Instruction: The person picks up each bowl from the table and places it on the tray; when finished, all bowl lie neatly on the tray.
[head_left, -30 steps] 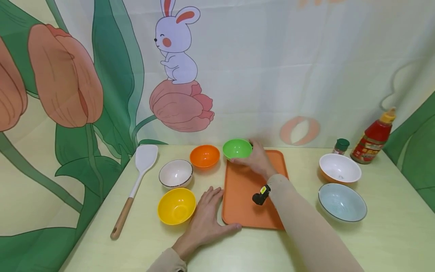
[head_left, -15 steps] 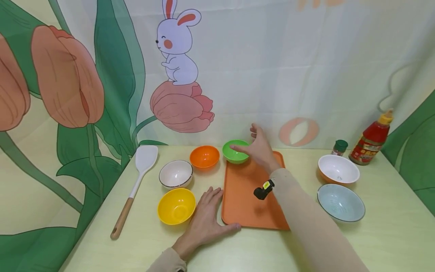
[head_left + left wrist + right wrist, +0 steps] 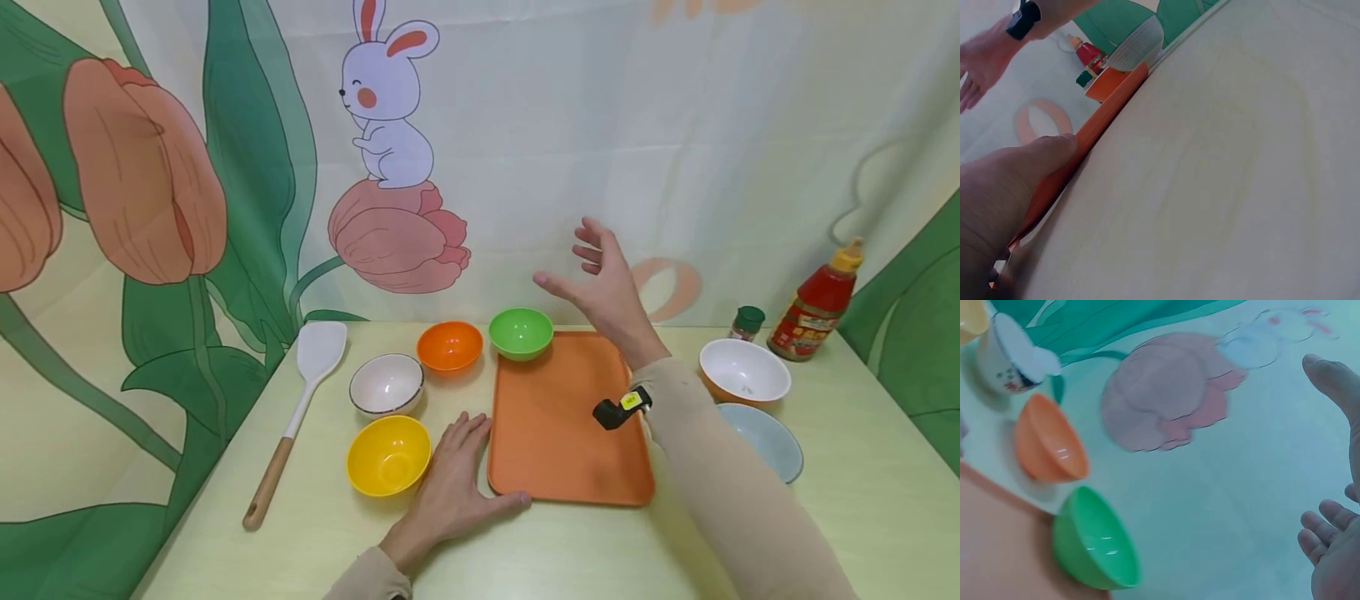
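Observation:
An orange tray [image 3: 570, 425] lies on the table in the middle of the head view. On its far left corner sits a small green bowl [image 3: 521, 334]. My right hand [image 3: 606, 287] is raised above the tray's far end, thumb apart from the loosely bent fingers, holding nothing; in the right wrist view it is well apart from the green bowl. My left hand [image 3: 453, 487] rests at the tray's near left corner, fingers spread along the left side and thumb at the front edge. Left of that hand stands a yellow bowl [image 3: 389, 456].
Beyond the yellow bowl are a white bowl [image 3: 387, 385] and an orange bowl [image 3: 450, 348]. A white spatula [image 3: 281, 458] with a wooden handle lies far left. On the right are a white-and-orange bowl [image 3: 745, 371], a pale blue bowl [image 3: 772, 446], a green-capped jar [image 3: 747, 323] and a red sauce bottle [image 3: 816, 304].
My right hand has let go of the green bowl and risen up and to the right, away from it. The green bowl stays on the tray corner; my left hand has not moved.

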`<move>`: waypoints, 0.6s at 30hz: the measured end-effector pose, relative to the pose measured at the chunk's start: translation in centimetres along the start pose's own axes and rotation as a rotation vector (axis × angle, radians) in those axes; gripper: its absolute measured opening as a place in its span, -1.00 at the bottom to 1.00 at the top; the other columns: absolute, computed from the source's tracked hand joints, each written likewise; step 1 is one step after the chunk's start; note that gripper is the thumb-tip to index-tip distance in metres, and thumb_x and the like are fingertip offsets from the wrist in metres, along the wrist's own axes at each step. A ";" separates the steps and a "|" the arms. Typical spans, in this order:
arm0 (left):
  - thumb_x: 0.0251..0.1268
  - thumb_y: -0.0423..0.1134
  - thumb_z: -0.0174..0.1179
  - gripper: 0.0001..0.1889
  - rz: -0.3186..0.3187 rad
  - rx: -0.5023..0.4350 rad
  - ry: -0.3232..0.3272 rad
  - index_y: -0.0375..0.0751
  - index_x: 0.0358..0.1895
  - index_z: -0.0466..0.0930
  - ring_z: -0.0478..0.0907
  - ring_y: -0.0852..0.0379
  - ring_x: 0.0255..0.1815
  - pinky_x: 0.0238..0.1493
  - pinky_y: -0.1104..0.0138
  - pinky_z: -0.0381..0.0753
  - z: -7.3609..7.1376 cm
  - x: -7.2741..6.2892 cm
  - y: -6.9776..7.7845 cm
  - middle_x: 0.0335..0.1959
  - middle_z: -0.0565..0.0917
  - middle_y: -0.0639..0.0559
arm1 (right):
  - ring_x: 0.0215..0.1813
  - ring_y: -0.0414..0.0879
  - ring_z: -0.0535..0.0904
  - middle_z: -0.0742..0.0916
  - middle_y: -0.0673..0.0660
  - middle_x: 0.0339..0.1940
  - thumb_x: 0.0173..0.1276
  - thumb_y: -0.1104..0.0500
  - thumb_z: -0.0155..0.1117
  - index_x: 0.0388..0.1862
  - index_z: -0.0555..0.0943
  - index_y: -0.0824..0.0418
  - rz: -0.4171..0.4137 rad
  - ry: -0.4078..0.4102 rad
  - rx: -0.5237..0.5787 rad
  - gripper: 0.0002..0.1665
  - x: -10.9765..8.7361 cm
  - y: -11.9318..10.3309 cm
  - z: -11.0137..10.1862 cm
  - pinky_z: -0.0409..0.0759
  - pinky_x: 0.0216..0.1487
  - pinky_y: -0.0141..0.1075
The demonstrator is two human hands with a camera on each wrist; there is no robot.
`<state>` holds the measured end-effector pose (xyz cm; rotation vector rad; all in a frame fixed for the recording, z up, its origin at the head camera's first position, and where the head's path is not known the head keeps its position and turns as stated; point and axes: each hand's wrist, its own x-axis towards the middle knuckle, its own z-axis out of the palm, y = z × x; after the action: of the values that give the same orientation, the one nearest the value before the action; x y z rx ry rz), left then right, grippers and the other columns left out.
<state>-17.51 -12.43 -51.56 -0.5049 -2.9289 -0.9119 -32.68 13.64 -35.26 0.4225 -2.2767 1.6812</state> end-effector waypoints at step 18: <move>0.06 0.56 0.52 0.31 -0.003 0.000 0.009 -0.13 0.78 0.25 0.05 -0.18 0.85 0.84 -0.18 0.05 0.2 0.0 0.2 0.79 0.29 -0.07 | 0.61 0.02 0.47 0.50 0.04 0.66 0.41 0.14 0.65 0.83 0.18 -0.12 -0.129 0.188 -0.051 0.17 -3.5 -4.8 -12.3 0.46 0.54 -0.25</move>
<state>-17.43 -12.19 -51.58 -0.4958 -2.9223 -0.9120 -26.97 24.25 -28.90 0.3741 -2.1053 1.5284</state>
